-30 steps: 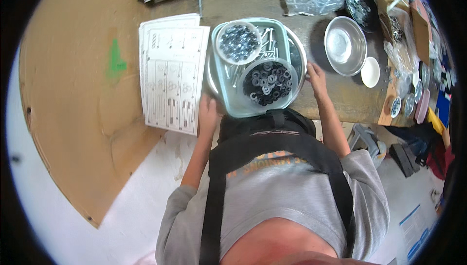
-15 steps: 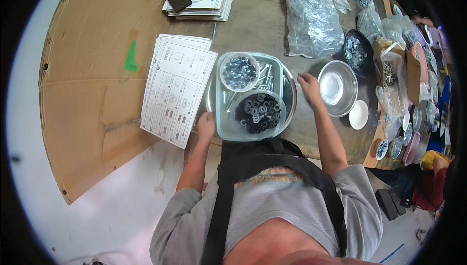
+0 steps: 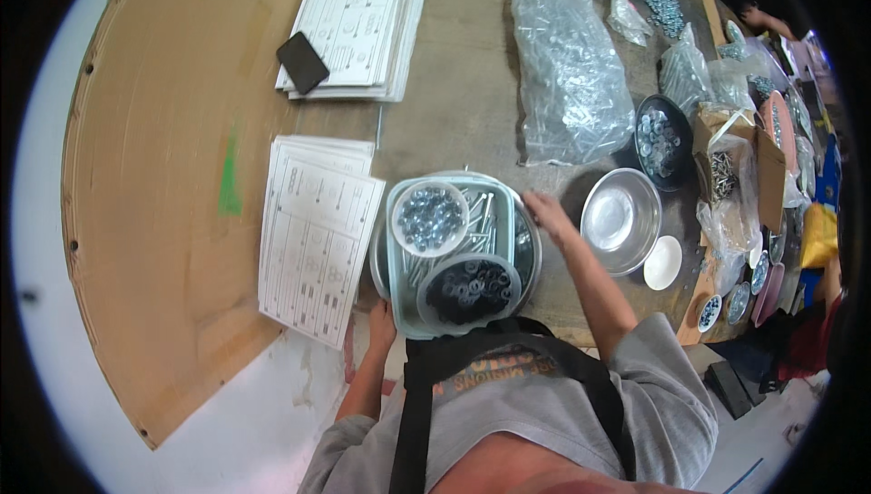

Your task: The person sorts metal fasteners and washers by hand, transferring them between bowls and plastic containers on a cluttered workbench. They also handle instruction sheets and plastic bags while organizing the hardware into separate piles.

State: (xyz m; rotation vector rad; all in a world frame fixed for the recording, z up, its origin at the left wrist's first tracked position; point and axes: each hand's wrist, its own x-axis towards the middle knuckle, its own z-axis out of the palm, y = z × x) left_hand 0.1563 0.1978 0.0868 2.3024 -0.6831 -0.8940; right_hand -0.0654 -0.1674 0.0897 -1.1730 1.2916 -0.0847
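A pale teal rectangular tub (image 3: 396, 263) rests in a round metal basin (image 3: 533, 254) close to my body. In the tub are long bolts (image 3: 485, 222), a white bowl (image 3: 397, 222) of shiny nuts and a clear bowl (image 3: 425, 308) of black washers. My left hand (image 3: 382, 322) is closed at the basin's lower left edge, its fingers partly hidden. On the other side, my right hand (image 3: 547, 215) has its fingers bent over the basin's upper right rim.
Printed sheets (image 3: 318, 240) lie left of the basin; a black phone (image 3: 302, 63) sits on a paper stack (image 3: 363, 22). To the right are an empty metal bowl (image 3: 621, 222), a white dish (image 3: 662, 263), a black bowl (image 3: 662, 142) of hardware and a large plastic bag (image 3: 572, 77).
My right hand has moved in from beside the basin onto its rim. The whole table sits lower in the view; my left hand stays by the basin's left edge.
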